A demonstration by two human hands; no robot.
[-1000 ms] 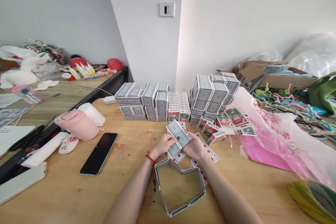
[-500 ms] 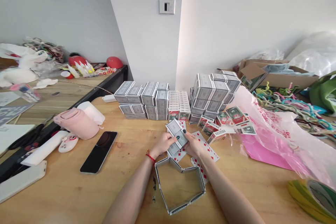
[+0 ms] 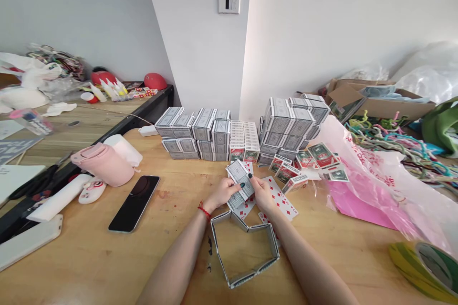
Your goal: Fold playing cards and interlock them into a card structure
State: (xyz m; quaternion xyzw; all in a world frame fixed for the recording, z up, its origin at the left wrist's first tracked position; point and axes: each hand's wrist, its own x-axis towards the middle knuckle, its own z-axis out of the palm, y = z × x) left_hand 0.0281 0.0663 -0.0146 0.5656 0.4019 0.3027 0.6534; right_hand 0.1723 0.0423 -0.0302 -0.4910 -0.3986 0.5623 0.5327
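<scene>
- Grasping, right now, a grey-and-white patterned, flat rectangular piece of card (image 3: 237, 171) in the left hand (image 3: 223, 194), pressing from above with a dark-nailed thumb, presumably to prevent any slipping.
- Pinching its right side with the right hand (image 3: 263, 194), again using a thumb on top, apparently to steady it from the opposite flank; unable to tell the lie of the fingers underneath.
- Holding that piece tilted, about midway between near and far edges of the tan wooden surface (image 3: 161, 257), probably for a good look at its patterned face.
- Looking toward the near edge: a low, grey-patterned ring of card strips (image 3: 239, 222), standing upright with its notch facing away, likely set between the arms for easy reach.
- Spotting, under and beside the hands, white rectangular playing cards with red diamonds (image 3: 281, 199), lying face up, perhaps as handy stock.
- Up at the far edge: blocky grey-patterned card stacks (image 3: 179, 128), a taller grey-patterned pile (image 3: 284, 126) and, between them, two columns of white-and-red card boxes (image 3: 244, 140), seemingly parked out of the way.
- Over toward the left edge: a black, glass-faced phone (image 3: 134, 202), well apart from the cards, perhaps for safety.
</scene>
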